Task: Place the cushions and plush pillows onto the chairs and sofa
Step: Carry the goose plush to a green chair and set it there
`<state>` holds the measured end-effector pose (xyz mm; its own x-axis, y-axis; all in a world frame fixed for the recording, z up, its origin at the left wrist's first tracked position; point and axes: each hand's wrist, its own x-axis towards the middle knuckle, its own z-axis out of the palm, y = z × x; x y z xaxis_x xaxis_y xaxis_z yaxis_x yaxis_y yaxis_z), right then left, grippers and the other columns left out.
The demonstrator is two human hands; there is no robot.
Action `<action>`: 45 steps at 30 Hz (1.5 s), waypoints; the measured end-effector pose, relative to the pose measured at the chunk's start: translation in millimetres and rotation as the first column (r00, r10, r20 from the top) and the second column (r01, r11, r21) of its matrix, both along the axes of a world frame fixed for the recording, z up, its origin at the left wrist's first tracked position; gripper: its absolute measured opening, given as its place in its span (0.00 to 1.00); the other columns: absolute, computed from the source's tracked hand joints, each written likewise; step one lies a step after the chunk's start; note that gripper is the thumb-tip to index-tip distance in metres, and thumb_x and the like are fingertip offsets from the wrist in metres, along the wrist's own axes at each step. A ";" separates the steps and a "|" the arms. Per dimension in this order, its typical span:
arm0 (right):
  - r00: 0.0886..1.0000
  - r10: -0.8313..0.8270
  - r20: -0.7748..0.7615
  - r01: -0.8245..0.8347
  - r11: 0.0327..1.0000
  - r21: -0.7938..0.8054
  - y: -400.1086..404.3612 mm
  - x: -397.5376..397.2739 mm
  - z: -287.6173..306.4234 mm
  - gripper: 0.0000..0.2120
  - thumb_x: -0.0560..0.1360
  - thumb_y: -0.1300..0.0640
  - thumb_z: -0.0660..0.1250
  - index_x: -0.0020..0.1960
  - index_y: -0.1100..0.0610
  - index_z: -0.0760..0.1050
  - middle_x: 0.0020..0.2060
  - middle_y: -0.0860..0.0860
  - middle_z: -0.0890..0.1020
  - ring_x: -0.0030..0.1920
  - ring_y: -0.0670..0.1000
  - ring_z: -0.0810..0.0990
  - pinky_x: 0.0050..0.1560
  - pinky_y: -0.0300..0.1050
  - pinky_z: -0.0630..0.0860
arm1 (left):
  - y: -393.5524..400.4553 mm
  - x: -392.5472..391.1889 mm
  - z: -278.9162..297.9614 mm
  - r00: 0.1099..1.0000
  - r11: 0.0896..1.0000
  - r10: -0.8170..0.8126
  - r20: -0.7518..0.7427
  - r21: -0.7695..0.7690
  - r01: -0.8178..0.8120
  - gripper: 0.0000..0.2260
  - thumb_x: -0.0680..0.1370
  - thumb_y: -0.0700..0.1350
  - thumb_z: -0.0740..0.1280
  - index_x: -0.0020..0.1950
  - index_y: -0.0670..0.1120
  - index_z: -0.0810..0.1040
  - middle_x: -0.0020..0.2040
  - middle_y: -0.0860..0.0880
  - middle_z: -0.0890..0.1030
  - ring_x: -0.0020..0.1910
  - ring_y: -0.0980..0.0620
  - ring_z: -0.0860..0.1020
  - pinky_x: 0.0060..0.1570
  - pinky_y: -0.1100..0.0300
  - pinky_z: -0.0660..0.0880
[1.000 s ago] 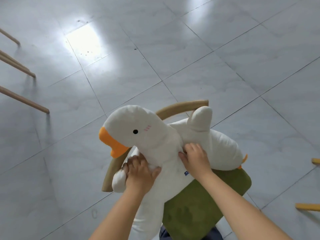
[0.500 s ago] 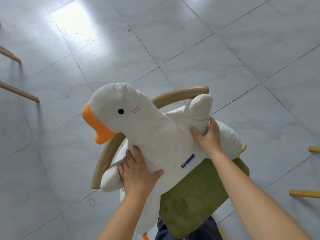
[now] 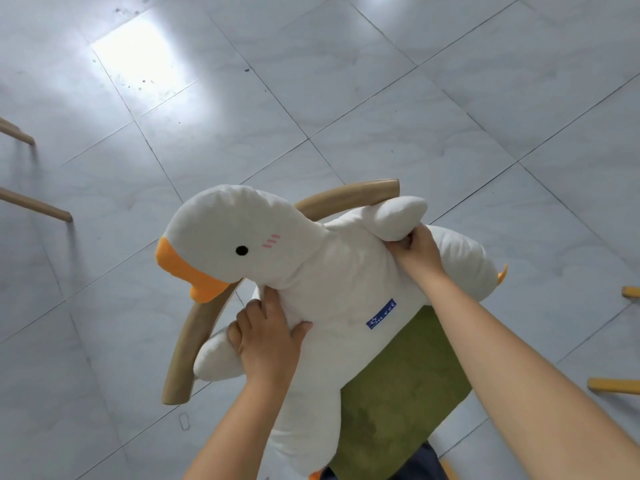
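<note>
A large white goose plush pillow (image 3: 332, 282) with an orange beak lies across a chair with a green seat (image 3: 408, 382) and a curved wooden backrest (image 3: 187, 344). Its head pokes out over the backrest to the left. My left hand (image 3: 268, 337) presses on the plush's chest just under the beak, thumb spread onto the body. My right hand (image 3: 417, 252) pinches the base of the upper white wing. A blue label shows on the belly.
Grey tiled floor (image 3: 346, 98) surrounds the chair. Wooden chair legs (image 3: 34, 206) stick in from the left edge. Yellow wooden legs (image 3: 613, 386) show at the right edge. A dark trouser leg appears at the bottom.
My right hand slid from the plush's body up to the base of the wing and closed on it. The plush turned slightly, its head further over the backrest. My left hand stayed on the chest.
</note>
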<state>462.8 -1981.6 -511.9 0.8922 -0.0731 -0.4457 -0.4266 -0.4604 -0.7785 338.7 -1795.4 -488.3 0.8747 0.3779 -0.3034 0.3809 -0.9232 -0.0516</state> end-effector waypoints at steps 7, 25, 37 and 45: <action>0.995 0.094 -0.017 -0.095 0.978 -0.187 -3.6 -7.6 4.0 0.16 0.76 0.55 0.56 0.31 0.56 0.64 0.31 0.53 0.73 0.39 0.56 0.71 0.37 0.45 0.63 | 3.7 -1.7 12.5 0.997 0.999 0.016 -0.071 -0.040 -0.019 0.37 0.73 0.63 0.56 0.74 0.50 0.43 0.56 0.41 0.73 0.56 0.43 0.72 0.55 0.52 0.68; 0.808 0.322 0.493 -0.073 0.886 -0.458 38.5 -99.9 -22.7 0.27 0.78 0.39 0.44 0.65 0.58 0.61 0.66 0.60 0.61 0.68 0.60 0.57 0.68 0.63 0.58 | 1.0 -52.3 -15.6 0.913 0.976 -0.123 0.389 -0.118 0.182 0.28 0.76 0.63 0.43 0.72 0.51 0.47 0.69 0.41 0.55 0.73 0.45 0.46 0.70 0.55 0.40; 0.838 0.459 0.296 -0.363 0.873 -0.327 55.7 -74.5 -43.1 0.28 0.75 0.41 0.44 0.70 0.53 0.61 0.73 0.57 0.62 0.73 0.54 0.54 0.72 0.60 0.46 | 9.5 -46.8 -55.3 0.933 0.980 -0.195 0.302 0.022 0.198 0.27 0.78 0.56 0.49 0.64 0.34 0.63 0.62 0.29 0.69 0.62 0.36 0.63 0.62 0.47 0.53; 0.990 0.095 0.100 -0.042 0.901 -0.431 -23.9 -84.6 -75.6 0.36 0.69 0.29 0.39 0.73 0.45 0.49 0.76 0.55 0.46 0.74 0.58 0.39 0.71 0.60 0.33 | 5.6 -144.7 -91.0 0.973 0.978 -0.131 0.189 -0.136 0.159 0.37 0.73 0.68 0.46 0.74 0.46 0.46 0.73 0.37 0.47 0.72 0.41 0.49 0.69 0.44 0.56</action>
<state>378.2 -2005.5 -587.6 0.9452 -0.1700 -0.2789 -0.3010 -0.7845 -0.5421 194.0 -1789.8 -579.3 0.9618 0.2053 -0.1809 0.2329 -0.9612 0.1475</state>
